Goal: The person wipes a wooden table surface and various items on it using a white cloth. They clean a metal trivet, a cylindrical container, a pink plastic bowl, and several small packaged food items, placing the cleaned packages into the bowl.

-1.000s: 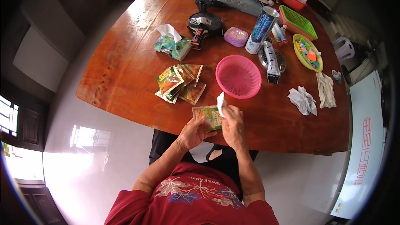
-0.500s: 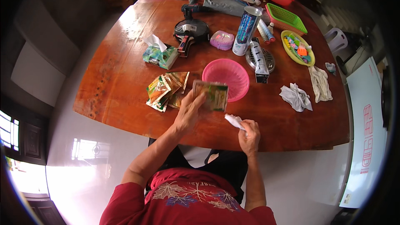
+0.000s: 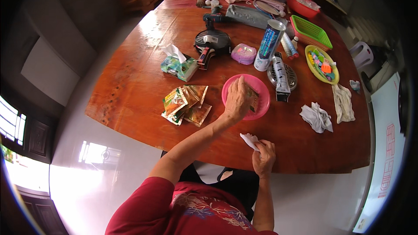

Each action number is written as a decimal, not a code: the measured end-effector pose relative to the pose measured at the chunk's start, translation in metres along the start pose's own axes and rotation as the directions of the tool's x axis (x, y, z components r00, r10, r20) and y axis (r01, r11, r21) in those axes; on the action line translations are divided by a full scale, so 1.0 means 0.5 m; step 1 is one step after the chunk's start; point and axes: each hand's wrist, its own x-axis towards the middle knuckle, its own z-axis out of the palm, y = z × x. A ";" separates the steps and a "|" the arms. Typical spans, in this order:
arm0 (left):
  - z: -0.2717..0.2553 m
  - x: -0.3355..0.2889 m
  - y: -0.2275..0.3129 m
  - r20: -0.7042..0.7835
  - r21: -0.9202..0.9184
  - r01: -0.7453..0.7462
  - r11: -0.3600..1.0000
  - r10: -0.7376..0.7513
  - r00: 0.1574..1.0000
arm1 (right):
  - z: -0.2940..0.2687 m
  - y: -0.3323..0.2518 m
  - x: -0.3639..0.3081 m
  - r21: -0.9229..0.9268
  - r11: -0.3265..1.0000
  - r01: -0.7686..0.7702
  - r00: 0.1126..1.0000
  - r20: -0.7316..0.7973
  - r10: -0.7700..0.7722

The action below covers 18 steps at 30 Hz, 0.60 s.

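Observation:
My left hand [image 3: 237,101] reaches over the pink plastic basin [image 3: 264,90], its fingers pressed together on a green and brown packet [image 3: 252,99]. Part of that packet is hidden behind the hand, and I cannot tell whether it touches the basin's bottom. Several similar flat packets [image 3: 198,114] lie in an overlapping pile to the left of the basin. By the table's near edge, my right hand [image 3: 264,157] is closed round a crumpled white cloth [image 3: 249,140], one end of which sticks out toward the basin.
Behind the pile stands a tissue box [image 3: 185,68]. Past the basin are a purple case [image 3: 244,54], a tall blue tube [image 3: 270,45] and a black-and-white box [image 3: 281,80]. To the right lie a crumpled white rag [image 3: 316,116], a pale glove-like cloth [image 3: 344,104] and a yellow basket [image 3: 314,70].
My left hand has carried the packet from in front of the basin forward and right, down into it. The right hand still holds the cloth near the edge. The whole view has shifted slightly.

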 end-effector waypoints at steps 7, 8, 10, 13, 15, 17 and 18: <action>-0.179 -0.039 -0.017 -0.207 0.368 -0.075 0.927 0.160 0.965 | -0.003 -0.005 0.004 -0.016 1.000 0.026 1.000 -0.006 -0.026; -0.213 -0.052 -0.029 -0.215 0.387 -0.033 0.921 0.125 0.969 | -0.003 -0.006 0.004 -0.026 0.999 0.027 1.000 -0.008 -0.028; -0.265 -0.082 -0.053 -0.193 0.537 0.103 0.837 0.003 0.981 | -0.002 -0.003 0.004 -0.051 0.998 0.028 1.000 -0.012 -0.029; -0.318 -0.133 -0.140 -0.105 0.611 0.165 0.775 -0.127 0.986 | 0.001 -0.005 0.005 -0.057 0.998 0.040 0.999 -0.011 -0.041; -0.344 -0.150 -0.162 -0.063 0.564 0.160 0.810 -0.151 0.986 | 0.003 -0.004 0.006 -0.058 0.997 0.047 0.999 -0.008 -0.047; -0.363 -0.157 -0.168 -0.059 0.400 0.160 0.902 -0.149 0.987 | 0.004 -0.001 0.003 -0.054 0.998 0.044 0.999 -0.009 -0.045; -0.371 -0.158 -0.166 -0.134 0.397 0.146 0.906 -0.100 0.986 | 0.004 -0.003 0.004 -0.058 0.997 0.049 0.999 -0.008 -0.049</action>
